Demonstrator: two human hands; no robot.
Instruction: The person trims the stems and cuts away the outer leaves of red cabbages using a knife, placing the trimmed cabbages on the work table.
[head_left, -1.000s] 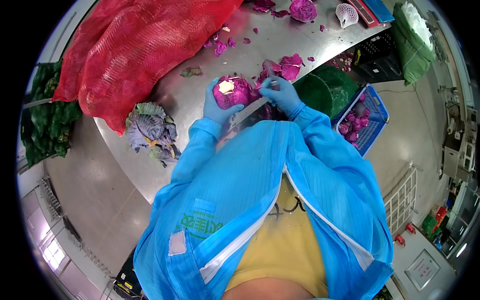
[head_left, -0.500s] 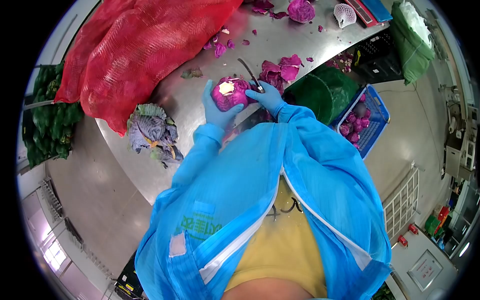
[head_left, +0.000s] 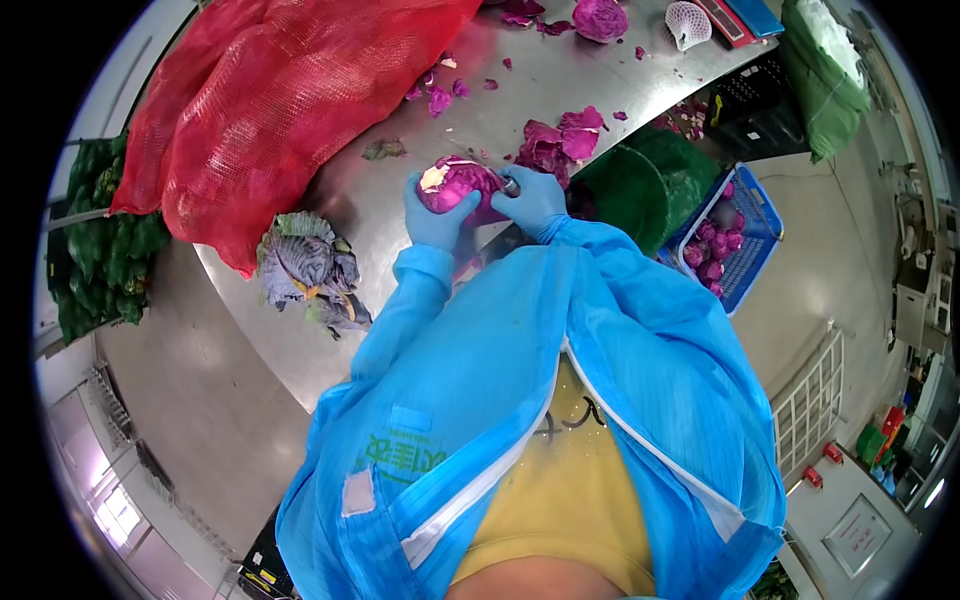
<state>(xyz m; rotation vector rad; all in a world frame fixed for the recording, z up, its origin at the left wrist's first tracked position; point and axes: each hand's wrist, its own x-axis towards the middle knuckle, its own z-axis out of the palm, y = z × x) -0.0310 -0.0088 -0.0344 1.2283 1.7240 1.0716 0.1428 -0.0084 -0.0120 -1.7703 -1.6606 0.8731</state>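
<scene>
A purple cabbage (head_left: 463,188) with a pale cut patch is held over the metal table (head_left: 410,120). My left hand (head_left: 436,215), in a blue glove, is wrapped round its left and lower side. My gloved right hand (head_left: 535,203) is closed on a knife (head_left: 510,186), of which only a small part shows at the cabbage's right side; the blade lies against the cabbage. Loose purple leaves (head_left: 560,140) lie just beyond my right hand. Outer leaves (head_left: 308,265) are heaped on the table's left edge.
A large red mesh sack (head_left: 290,100) covers the table's far left. Another cabbage (head_left: 600,18) and a white foam net (head_left: 688,25) lie at the far side. On the right are a green bag (head_left: 640,185), a blue basket (head_left: 765,250) with small cabbages and a black crate (head_left: 755,110).
The cabbage has turned, its pale patch shifting left. My right hand has moved left against the cabbage, and the knife blade, raised half a second ago, has come down onto it.
</scene>
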